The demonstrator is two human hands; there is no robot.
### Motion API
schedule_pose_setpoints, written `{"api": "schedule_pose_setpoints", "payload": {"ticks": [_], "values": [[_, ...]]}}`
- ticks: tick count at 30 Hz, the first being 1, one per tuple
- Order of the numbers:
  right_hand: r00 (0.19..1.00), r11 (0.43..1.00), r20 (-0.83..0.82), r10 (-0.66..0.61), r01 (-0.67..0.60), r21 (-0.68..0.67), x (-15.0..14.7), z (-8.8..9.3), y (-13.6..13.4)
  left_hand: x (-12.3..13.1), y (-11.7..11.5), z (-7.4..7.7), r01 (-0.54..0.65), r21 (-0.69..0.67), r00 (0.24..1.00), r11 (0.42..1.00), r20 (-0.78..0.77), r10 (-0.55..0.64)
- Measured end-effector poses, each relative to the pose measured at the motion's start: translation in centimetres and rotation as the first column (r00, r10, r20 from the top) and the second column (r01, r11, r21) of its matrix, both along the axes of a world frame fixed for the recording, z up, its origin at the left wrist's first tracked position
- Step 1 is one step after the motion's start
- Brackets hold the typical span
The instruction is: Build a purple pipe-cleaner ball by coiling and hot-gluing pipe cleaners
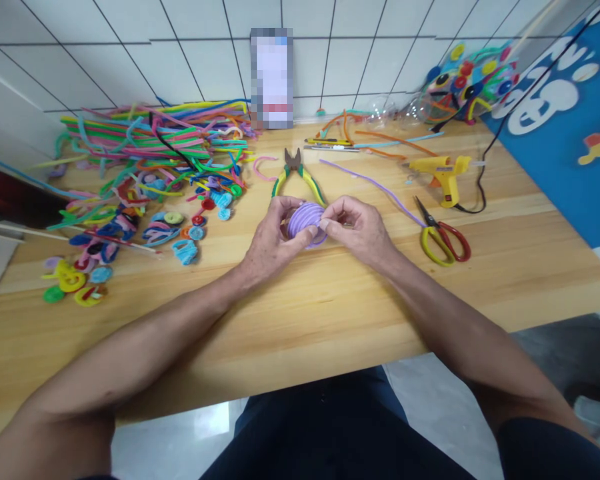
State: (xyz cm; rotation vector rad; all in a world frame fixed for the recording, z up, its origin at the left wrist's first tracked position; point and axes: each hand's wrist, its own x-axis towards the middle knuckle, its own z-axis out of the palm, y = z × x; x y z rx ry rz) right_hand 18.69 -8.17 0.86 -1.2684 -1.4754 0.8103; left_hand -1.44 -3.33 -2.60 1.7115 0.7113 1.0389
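Observation:
A purple pipe cleaner coil [305, 219], wound in several close rounds, is held over the wooden table between both hands. My left hand [277, 233] grips it from the left, fingers behind and thumb across its front. At its right edge, my right hand [357, 227] pinches the coil with thumb and forefinger. Just beyond the hands lie pliers [294, 163] with green and yellow handles, their jaws pointing away and their handle ends partly hidden. A loose purple pipe cleaner [375, 181] stretches from behind the hands towards the scissors [440, 237] at the right.
Many coloured pipe cleaners [150, 143] are heaped at the back left, with small coiled pieces [185, 250] before them. A phone [273, 77] leans on the tiled wall. To the right lie a yellow glue gun [443, 175] with its black cord and a utility knife [327, 141].

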Motion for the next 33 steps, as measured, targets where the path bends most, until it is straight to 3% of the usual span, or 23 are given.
{"api": "schedule_pose_setpoints", "payload": {"ticks": [18, 23, 27, 30, 33], "values": [[0.999, 1.0, 0.037, 0.014, -0.015, 0.024, -0.4, 0.5, -0.3, -0.1, 0.1, -0.1, 0.014, -0.022, 1.0, 1.0, -0.007, -0.014], [0.997, 1.0, -0.071, 0.016, -0.017, -0.019, -0.3, 0.2, 0.1, 0.0, 0.2, -0.5, 0.009, -0.032, 0.999, 0.999, 0.031, -0.008], [0.958, 0.969, -0.274, 0.089, -0.146, -0.198, 1.0, 2.8, 0.0, 0.2, 0.4, -0.7, -0.026, -0.01, 0.999, 1.0, 0.037, 0.026], [0.913, 0.872, -0.348, 0.212, -0.338, -0.356, 3.3, 6.5, -1.8, 0.3, 0.4, -0.7, -0.028, -0.005, 0.999, 1.0, 0.04, 0.028], [0.882, 0.843, -0.386, 0.271, -0.411, -0.347, 6.6, 9.0, -5.0, 0.3, 0.3, -0.7, -0.043, 0.01, 0.999, 0.999, 0.032, 0.043]]}}
